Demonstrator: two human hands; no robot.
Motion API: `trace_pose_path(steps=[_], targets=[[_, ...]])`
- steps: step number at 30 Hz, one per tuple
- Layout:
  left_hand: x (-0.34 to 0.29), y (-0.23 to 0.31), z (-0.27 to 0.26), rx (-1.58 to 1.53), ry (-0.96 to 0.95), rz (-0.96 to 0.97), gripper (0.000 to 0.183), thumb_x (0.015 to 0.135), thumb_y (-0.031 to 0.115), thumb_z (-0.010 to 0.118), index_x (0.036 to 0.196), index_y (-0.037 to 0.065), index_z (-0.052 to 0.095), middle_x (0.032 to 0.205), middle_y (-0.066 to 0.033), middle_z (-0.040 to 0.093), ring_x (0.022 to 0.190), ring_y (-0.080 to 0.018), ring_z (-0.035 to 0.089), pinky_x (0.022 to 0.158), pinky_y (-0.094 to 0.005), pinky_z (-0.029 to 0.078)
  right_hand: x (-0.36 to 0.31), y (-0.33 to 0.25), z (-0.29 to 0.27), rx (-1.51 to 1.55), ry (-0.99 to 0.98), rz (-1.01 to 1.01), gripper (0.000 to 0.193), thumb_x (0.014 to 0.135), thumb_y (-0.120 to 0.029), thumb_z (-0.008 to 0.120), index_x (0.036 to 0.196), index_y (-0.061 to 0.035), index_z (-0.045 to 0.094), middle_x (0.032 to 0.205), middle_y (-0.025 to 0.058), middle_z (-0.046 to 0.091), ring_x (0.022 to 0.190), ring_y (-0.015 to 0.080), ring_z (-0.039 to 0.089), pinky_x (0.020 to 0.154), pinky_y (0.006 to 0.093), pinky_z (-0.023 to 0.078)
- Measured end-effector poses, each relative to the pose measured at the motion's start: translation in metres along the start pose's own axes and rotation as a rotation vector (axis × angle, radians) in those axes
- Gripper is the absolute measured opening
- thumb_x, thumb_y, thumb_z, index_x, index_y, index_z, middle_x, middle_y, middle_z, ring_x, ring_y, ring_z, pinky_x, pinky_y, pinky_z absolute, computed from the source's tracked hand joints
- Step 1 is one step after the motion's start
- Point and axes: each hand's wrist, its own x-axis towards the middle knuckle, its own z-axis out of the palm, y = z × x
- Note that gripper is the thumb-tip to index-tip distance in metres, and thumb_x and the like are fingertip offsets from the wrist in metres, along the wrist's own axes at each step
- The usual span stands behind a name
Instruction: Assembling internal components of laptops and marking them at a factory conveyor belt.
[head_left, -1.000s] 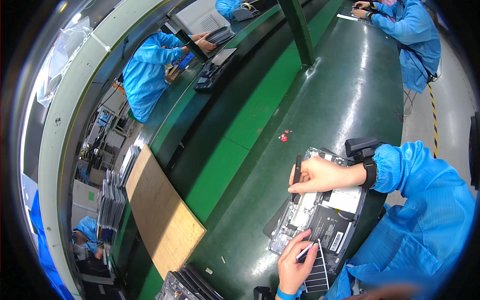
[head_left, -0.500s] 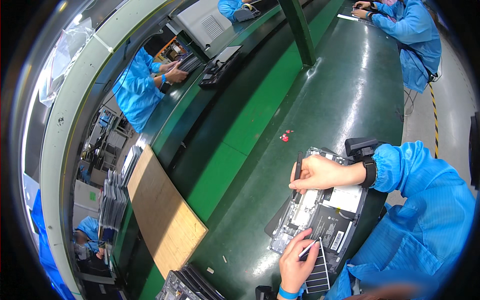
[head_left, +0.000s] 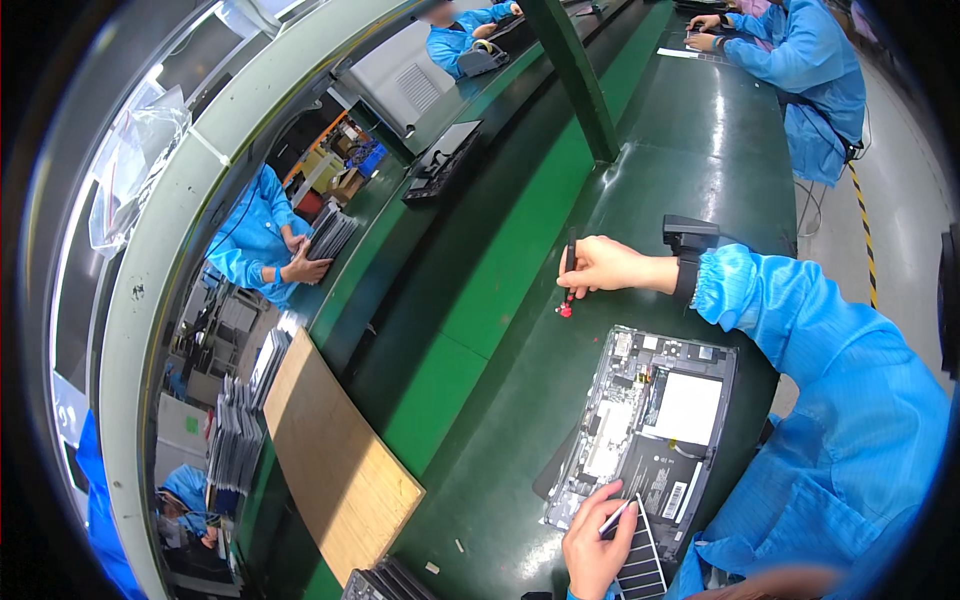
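My right hand (head_left: 612,264) is closed around a slim black pen-like tool (head_left: 571,252), held upright. The tool's lower tip is at a little cluster of red bits (head_left: 564,311) on the green bench, beyond the laptop. An opened laptop base (head_left: 606,432) lies in front of me, its circuit board and black battery (head_left: 652,478) exposed. Over its near left corner, my left hand (head_left: 592,552) pinches a thin pale stick (head_left: 614,517). Against that hand lies a dark sheet with white lines (head_left: 643,565); whether the fingers grip it too, I cannot tell.
A wooden board (head_left: 340,450) lies to the left, with stacked laptop parts (head_left: 385,582) at its near end. Another stack of grey panels (head_left: 235,440) stands farther left. A green post (head_left: 575,80) rises from the bench. Co-workers in blue sit or stand around.
My right hand has moved from over the laptop, away from me, to the red bits, carrying the black tool. My left hand stays by the laptop's near corner. A co-worker at left has shifted with a stack.
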Motion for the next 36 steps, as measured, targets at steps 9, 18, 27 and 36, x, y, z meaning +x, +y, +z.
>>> trace_pose_path(steps=[9, 18, 27, 36], targets=[[0.0, 0.001, -0.003, -0.063, 0.01, -0.001, 0.009, 0.076, 0.002, 0.067, 0.083, -0.002, 0.063, 0.1, -0.016, 0.064, 0.09, -0.0207, 0.062, 0.078, -0.0274, 0.047, -0.009, -0.014, 0.009, -0.607, -0.105, -0.458, 0.018, 0.085, -0.024, 0.058, 0.092, -0.0069, 0.056, 0.077, 0.0085, 0.065, 0.072, 0.026, 0.064, 0.063, 0.0373, 0.049], [-0.062, -0.004, -0.049, -0.555, 0.465, -0.529, 0.007, 0.08, -0.007, 0.058, 0.087, -0.006, 0.061, 0.107, -0.014, 0.059, 0.089, -0.0147, 0.055, 0.08, -0.0265, 0.045, -0.096, -0.014, -0.036, -0.156, 0.053, -0.142, 0.015, 0.088, -0.015, 0.049, 0.09, -0.0009, 0.05, 0.069, 0.0159, 0.058, 0.067, 0.0311, 0.061, 0.062, 0.0385, 0.047], [-0.08, -0.007, -0.01, -0.618, 0.432, -0.42, 0.008, 0.078, -0.01, 0.06, 0.085, -0.005, 0.06, 0.112, -0.0137, 0.056, 0.09, -0.014, 0.054, 0.081, -0.0254, 0.044, -0.176, -0.029, -0.05, -0.132, -0.565, 0.406, 0.05, 0.086, -0.038, 0.062, 0.114, 0.0032, 0.056, 0.089, 0.0104, 0.066, 0.075, 0.0123, 0.059, 0.068, 0.028, 0.048], [-0.086, 0.036, -0.057, -0.777, 0.677, -0.066, 0.004, 0.079, -0.005, 0.057, 0.082, -0.003, 0.056, 0.136, -0.0309, 0.036, 0.124, -0.0334, 0.042, 0.093, -0.0347, 0.038, -0.063, -0.082, 0.018, 0.44, -0.402, 0.258, 0.02, 0.089, -0.022, 0.056, 0.09, -0.0018, 0.06, 0.075, -0.0001, 0.06, 0.065, 0.0069, 0.054, 0.056, 0.024, 0.045]])
